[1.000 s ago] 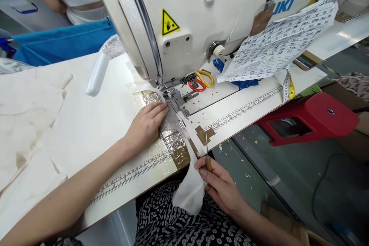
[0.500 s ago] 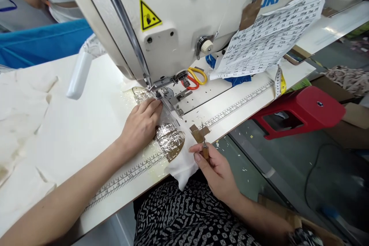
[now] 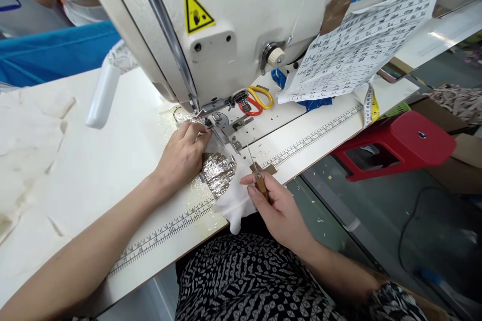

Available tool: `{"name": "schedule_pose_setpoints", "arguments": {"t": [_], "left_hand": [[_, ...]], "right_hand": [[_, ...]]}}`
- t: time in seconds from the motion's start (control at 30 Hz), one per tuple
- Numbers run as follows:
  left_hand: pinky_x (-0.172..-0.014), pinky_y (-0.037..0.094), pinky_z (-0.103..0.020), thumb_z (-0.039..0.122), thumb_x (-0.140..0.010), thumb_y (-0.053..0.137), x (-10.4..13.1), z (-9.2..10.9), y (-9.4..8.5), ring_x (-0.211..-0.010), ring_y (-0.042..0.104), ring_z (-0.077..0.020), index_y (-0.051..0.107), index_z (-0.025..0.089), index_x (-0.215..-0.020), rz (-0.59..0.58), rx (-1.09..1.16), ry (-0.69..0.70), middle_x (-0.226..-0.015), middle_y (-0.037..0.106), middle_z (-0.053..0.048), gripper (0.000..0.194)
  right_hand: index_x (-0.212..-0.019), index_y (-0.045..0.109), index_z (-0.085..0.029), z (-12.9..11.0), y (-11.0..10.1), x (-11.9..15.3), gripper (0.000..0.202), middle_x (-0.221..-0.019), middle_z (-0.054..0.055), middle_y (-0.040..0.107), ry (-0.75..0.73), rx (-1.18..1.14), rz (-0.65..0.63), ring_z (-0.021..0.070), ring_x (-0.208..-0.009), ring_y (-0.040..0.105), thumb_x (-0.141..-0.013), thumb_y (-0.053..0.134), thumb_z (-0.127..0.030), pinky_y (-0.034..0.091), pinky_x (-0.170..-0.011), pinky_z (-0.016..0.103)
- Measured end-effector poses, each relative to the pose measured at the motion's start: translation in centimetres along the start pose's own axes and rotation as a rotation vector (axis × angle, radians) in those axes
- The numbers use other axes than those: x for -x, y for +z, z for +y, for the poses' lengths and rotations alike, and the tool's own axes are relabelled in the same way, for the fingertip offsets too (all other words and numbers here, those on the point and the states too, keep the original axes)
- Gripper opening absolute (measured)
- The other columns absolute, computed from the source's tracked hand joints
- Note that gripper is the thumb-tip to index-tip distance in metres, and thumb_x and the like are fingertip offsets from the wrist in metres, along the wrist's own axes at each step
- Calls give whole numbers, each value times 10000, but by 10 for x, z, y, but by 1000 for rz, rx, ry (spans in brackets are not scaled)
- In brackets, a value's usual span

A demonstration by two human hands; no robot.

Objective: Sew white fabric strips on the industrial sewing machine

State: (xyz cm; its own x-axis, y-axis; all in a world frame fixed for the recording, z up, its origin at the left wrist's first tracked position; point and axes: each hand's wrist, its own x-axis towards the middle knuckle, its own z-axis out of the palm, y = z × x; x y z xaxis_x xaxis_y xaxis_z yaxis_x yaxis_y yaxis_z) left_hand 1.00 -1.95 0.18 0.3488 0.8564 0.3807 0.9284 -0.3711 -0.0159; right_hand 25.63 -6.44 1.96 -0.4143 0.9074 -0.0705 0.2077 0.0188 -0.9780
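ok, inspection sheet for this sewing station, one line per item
Surface: white table with printed ruler strips, stained at left.
Job's things: white fabric lies over the front edge, under a shiny taped patch; it runs to the presser foot of the sewing machine.
Clutter: yellow and red scissors, taped paper chart, tape measure.
Grips: left hand flat on the fabric by the foot; right hand holds a wooden-handled awl.
Cables: dark cord on the floor.
Surroundings: red stool, blue cloth, another person behind.

Scissors point(image 3: 256, 101) behind presser foot point(image 3: 213, 119)
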Motion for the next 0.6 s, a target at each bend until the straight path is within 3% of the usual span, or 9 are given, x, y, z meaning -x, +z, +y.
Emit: {"name": "schedule_pose_setpoints", "arguments": {"t": [0.2,0.4,0.6], "left_hand": [[-828,558,-442,20,-878,387,3,-5,-1,-988,564,-248,611,214,-1219,48,235,34,-1094,620,-112,452],[-792,542,-437,53,-901,410,2,-6,0,-1011,561,-275,594,198,-1190,62,79,36,-1118,625,-134,372],[-795,537,-440,69,-911,414,3,-3,-4,-978,563,-267,553,196,-1213,77,54,13,-1101,624,-134,356]], "right_hand": [[-1058,627,-211,3,1,-5,178,-860,10,633,-31,-1,-4,140,-732,580,-990,480,-285,469,-651,253],[-1093,614,-206,-1,2,-15,187,-987,41,700,-68,24,-33,156,-807,622,-998,464,-264,491,-701,276],[-1086,611,-216,-6,3,-26,178,-904,16,685,-90,131,-55,142,-711,580,-987,465,-242,462,-645,267]]}}
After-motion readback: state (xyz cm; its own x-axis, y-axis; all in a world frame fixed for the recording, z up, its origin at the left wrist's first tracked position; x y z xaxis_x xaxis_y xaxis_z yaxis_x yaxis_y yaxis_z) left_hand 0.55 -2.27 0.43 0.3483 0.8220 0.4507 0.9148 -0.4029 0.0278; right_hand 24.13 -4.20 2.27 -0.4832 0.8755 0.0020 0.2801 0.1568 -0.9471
